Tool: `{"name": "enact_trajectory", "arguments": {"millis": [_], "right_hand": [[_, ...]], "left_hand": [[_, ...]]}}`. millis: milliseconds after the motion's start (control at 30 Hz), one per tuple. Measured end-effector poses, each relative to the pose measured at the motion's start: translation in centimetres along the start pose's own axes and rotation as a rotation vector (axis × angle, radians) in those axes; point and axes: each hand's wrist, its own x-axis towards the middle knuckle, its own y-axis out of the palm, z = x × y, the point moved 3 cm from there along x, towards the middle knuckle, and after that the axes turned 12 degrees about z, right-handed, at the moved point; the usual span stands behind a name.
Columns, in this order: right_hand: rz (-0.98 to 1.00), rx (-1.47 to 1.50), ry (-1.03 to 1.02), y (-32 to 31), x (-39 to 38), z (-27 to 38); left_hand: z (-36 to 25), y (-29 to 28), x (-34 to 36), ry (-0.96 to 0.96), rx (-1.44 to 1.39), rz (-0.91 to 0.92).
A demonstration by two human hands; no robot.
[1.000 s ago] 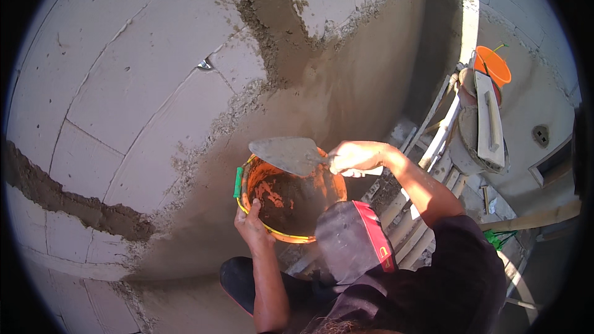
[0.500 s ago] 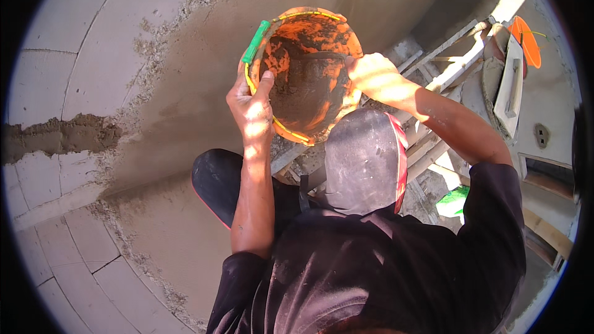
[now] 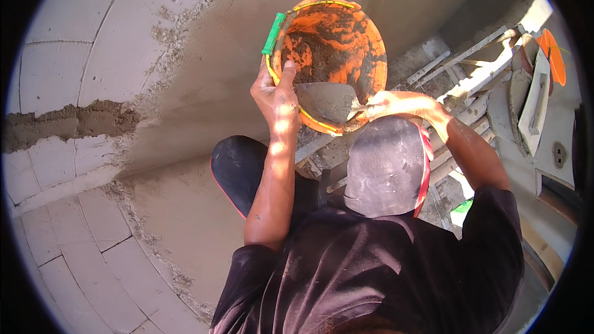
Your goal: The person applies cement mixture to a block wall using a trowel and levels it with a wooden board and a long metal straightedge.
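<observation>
My left hand (image 3: 276, 94) grips the left rim of an orange bucket (image 3: 352, 40), thumb over the edge, beside its green handle grip (image 3: 273, 33). The bucket's mouth faces the camera, showing an inside smeared with grey-brown mortar. My right hand (image 3: 399, 104) is closed on the handle of a pointed trowel (image 3: 325, 100), whose blade lies inside the lower part of the bucket. My grey-topped knee (image 3: 383, 164) is just below the bucket.
A partly plastered block wall (image 3: 62, 74) fills the left. Wooden poles and boards (image 3: 464, 86) lie at right, beside a white float (image 3: 532, 105) and another orange bucket (image 3: 550, 55). A dark opening (image 3: 554, 192) is at lower right.
The bucket has risen in the picture and now tips toward the camera. The trowel, earlier held over its top, has moved down into it toward the near rim.
</observation>
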Motion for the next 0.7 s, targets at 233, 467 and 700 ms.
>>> {"name": "enact_trajectory", "arguments": {"millis": [233, 467, 700], "right_hand": [[0.025, 0.284, -0.092, -0.5, -0.6, -2.5], [0.124, 0.039, -0.082, -0.2, 0.3, -0.3], [-0.197, 0.330, -0.462, -1.6, -2.6, 0.8]], "left_hand": [[-0.1, 0.2, 0.2, -0.083, -0.137, -0.024], [1.5, 0.0, 0.1, 0.013, 0.108, 0.087], [-1.6, -1.1, -0.2, -0.023, -0.231, -0.074]]}}
